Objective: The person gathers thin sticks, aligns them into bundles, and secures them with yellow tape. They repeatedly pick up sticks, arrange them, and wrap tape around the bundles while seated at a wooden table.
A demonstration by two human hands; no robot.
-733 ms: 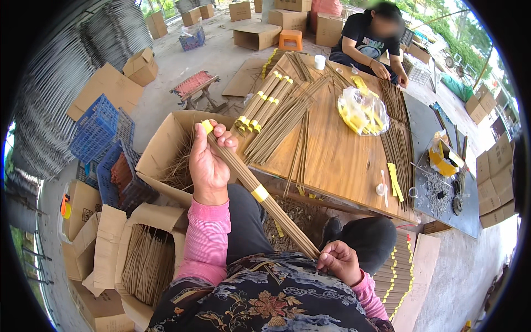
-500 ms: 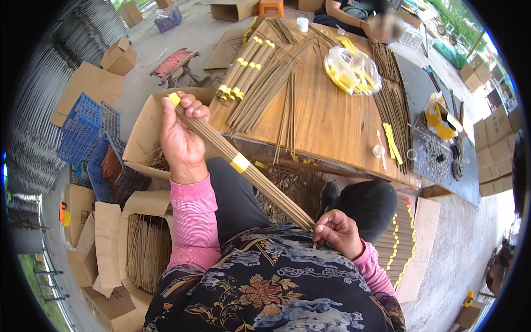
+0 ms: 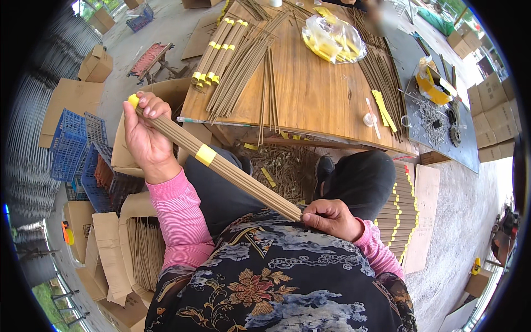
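Observation:
Slanting across my lap is a bundle of thin brown incense sticks (image 3: 249, 185), with a yellow paper band (image 3: 205, 155) round its middle and yellow at its upper left end. My left hand (image 3: 150, 138) is closed round that upper end, fingers over the sticks. At the lower right end, my right hand (image 3: 334, 220) is closed with thumb and fingers at the stick tips. Finished-looking banded bundles (image 3: 221, 52) lie stacked on the wooden table (image 3: 321, 105) ahead. Beside them, loose incense sticks (image 3: 238, 86) are spread out, a few reaching over the table's near edge.
A plastic bag with yellow strips (image 3: 334, 41) and a small white pot (image 3: 369, 119) stand on the table. An open carton of sticks (image 3: 146, 249) is at my left, near blue crates (image 3: 69, 144). Banded bundles (image 3: 399, 210) lie in rows at my right.
Both hands and the bundle have shifted left in view, the left hand farthest. The right hand has turned slightly at the bundle's lower end. The table appears higher and farther left.

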